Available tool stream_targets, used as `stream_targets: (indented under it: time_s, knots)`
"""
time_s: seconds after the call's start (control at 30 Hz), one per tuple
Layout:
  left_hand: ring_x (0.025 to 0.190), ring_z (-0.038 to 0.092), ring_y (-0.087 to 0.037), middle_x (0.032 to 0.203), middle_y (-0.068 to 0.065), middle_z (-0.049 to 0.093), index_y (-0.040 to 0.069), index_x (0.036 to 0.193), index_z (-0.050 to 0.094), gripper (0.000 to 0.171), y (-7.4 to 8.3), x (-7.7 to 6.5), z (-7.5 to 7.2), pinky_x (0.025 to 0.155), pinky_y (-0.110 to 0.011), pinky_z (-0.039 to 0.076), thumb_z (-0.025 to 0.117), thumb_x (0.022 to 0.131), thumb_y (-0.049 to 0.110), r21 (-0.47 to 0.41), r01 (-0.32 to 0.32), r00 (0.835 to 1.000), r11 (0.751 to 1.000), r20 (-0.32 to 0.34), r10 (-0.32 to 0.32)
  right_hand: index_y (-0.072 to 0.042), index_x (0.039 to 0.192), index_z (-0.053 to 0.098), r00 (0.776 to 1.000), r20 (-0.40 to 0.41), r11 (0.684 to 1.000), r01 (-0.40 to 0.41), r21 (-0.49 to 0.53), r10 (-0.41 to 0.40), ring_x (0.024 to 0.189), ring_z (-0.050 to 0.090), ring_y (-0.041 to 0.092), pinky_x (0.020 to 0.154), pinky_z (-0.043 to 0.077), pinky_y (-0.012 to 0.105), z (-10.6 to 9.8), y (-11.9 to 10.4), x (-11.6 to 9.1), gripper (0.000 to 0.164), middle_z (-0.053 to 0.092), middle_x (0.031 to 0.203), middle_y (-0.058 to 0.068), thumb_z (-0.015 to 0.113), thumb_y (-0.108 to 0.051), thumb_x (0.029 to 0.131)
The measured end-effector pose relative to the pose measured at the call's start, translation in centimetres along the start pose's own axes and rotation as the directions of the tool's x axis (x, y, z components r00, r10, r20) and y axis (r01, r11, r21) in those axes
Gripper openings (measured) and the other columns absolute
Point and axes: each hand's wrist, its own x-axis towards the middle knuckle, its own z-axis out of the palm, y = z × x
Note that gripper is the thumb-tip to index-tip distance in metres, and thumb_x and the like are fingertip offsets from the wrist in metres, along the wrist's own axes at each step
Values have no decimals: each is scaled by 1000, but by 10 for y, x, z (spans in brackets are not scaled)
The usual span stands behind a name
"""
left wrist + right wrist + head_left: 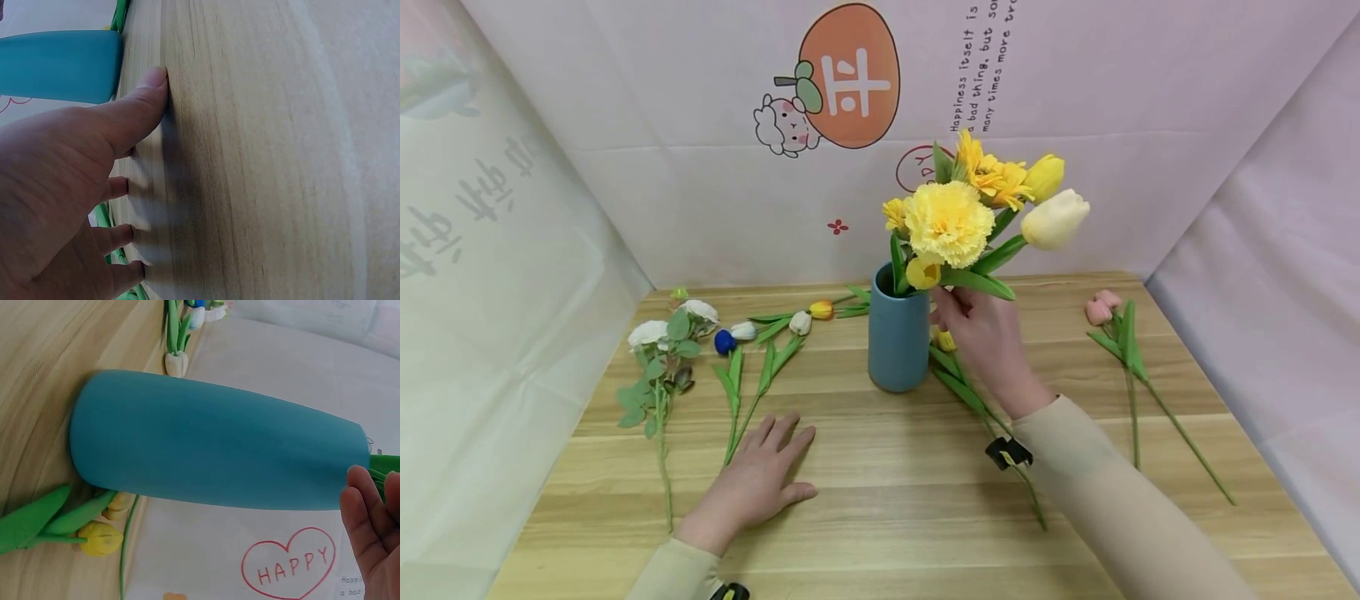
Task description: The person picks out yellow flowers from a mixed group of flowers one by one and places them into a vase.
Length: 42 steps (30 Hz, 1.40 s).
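A blue vase (898, 346) stands upright on the wooden table, holding several yellow flowers and green leaves. A large yellow carnation (950, 223) fronts the bunch; a cream tulip (1055, 219) leans out to the right. At the vase's mouth, my right hand (988, 337) pinches green stems (378, 478) with curled fingers, just below the blooms. Part of that grip is cut off in the right wrist view. My left hand (760, 479) rests palm down on the table left of the vase, fingers spread, near the stems of white and blue tulips (725, 342).
White roses (647, 335) lie at the table's left, and pink tulips (1099, 308) at its right. A yellow tulip (946, 340) lies beneath my right forearm. More tulips, including an orange one (822, 310), lie behind and left of the vase. A printed cloth (700, 208) hangs behind.
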Motion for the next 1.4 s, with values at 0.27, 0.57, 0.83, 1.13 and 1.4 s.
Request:
stream_targets:
  time_s: [0.27, 0.57, 0.83, 1.13, 1.4]
  knots:
    - [133, 26, -51, 150, -20, 33, 13, 145, 43, 76, -1, 1, 1, 102, -68, 31, 67, 85, 54, -2, -3, 1000, 1000, -3, 3, -8, 76, 65, 991, 63, 989, -109, -100, 115, 50, 55, 9, 40, 41, 28, 7, 4, -3, 27, 60, 58, 2, 60, -23, 98]
    - [129, 35, -47, 146, -19, 39, 14, 141, 48, 70, -2, 7, -8, 97, -66, 38, 66, 86, 53, 31, -9, 1000, 999, 14, 9, -10, 104, 68, 976, 118, 979, -172, -111, 185, 53, 57, 9, 43, 43, 33, 2, 21, -22, 18, 58, 60, 1, 58, -23, 98]
    - [115, 49, -40, 129, -14, 54, 12, 129, 60, 55, -3, 27, -15, 88, -61, 45, 67, 88, 47, 76, 15, 997, 997, -80, -9, -5, 109, 65, 926, 268, 945, -193, -265, 264, 47, 44, 16, 46, 40, 34, -17, 66, -46, 17, 53, 59, 2, 59, -14, 96]
    - [130, 36, -45, 143, -15, 44, 17, 139, 51, 69, -6, 44, -15, 100, -64, 36, 68, 84, 54, 82, 2, 997, 997, -83, 5, -1, 120, 58, 852, 393, 887, -159, -434, 345, 79, 57, 25, 65, 51, 43, -27, 121, -57, 25, 60, 93, 12, 59, -8, 95]
    - [134, 22, -51, 152, -17, 31, 23, 149, 38, 90, -4, 44, -12, 105, -68, 25, 67, 76, 67, 58, 4, 1000, 998, 29, -5, 0, 142, 39, 823, 515, 892, 26, -452, 237, 119, 44, 43, 97, 42, 59, -28, 152, -48, 56, 43, 134, 27, 62, 1, 90]
